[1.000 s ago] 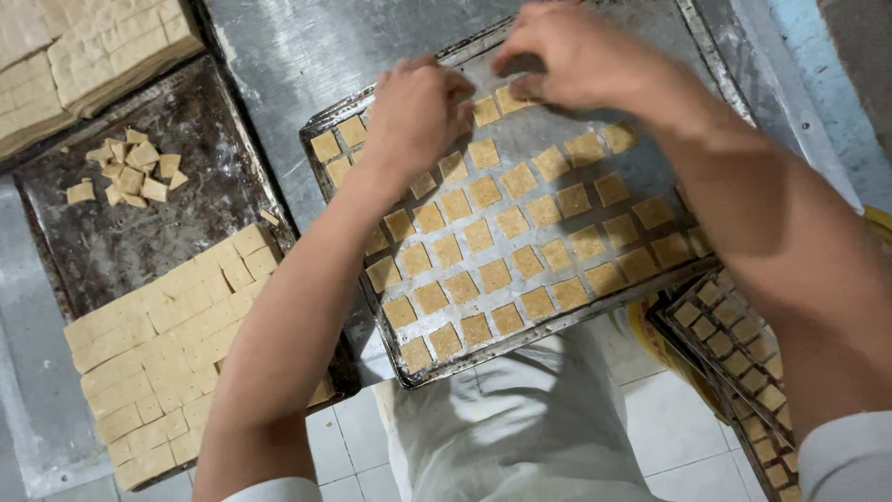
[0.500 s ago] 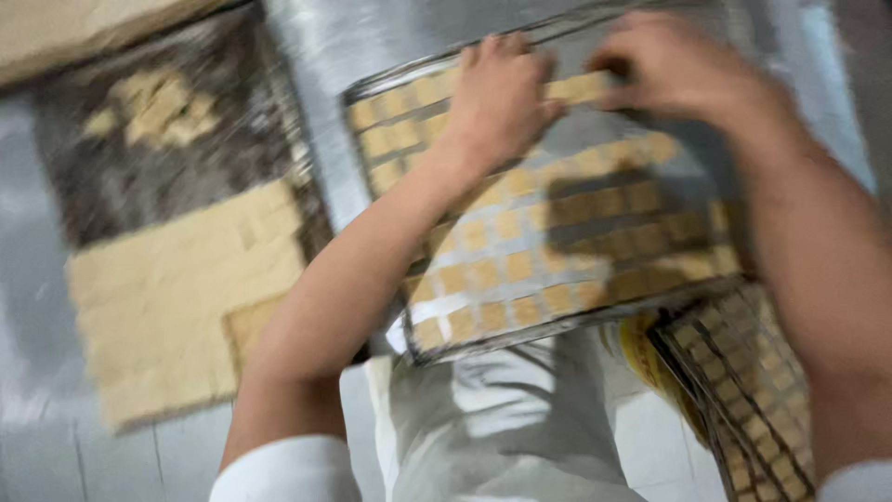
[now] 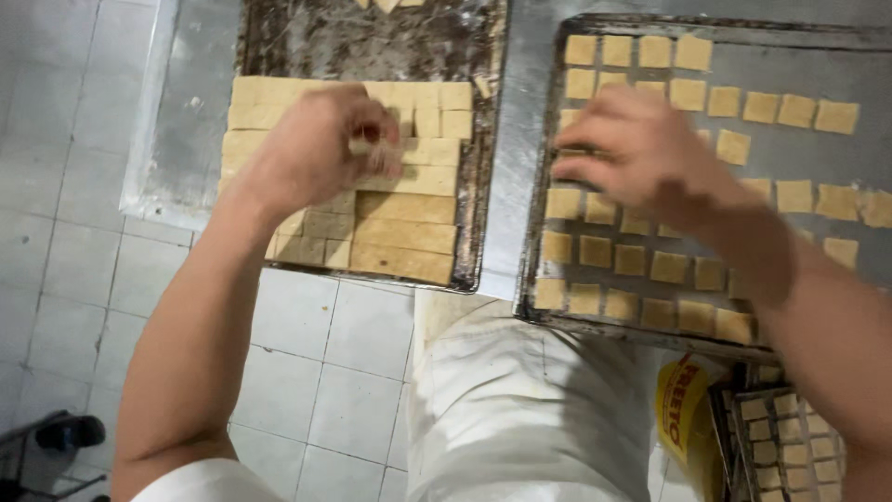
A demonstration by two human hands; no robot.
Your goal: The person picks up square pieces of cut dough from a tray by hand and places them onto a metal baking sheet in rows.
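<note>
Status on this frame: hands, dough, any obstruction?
Left hand pinching at cut dough slab. Right hand over tray of dough squares. Nothing obstructing.

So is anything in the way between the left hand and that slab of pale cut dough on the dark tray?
Nothing visible: the left hand already rests on the slab of pale cut dough, fingers curled at a piece.

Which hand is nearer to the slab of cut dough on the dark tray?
Left. The left hand is on the cut dough slab in the dark tray, fingers curled at its pieces. The right hand is off to the side, over the squares on the metal tray.
</note>
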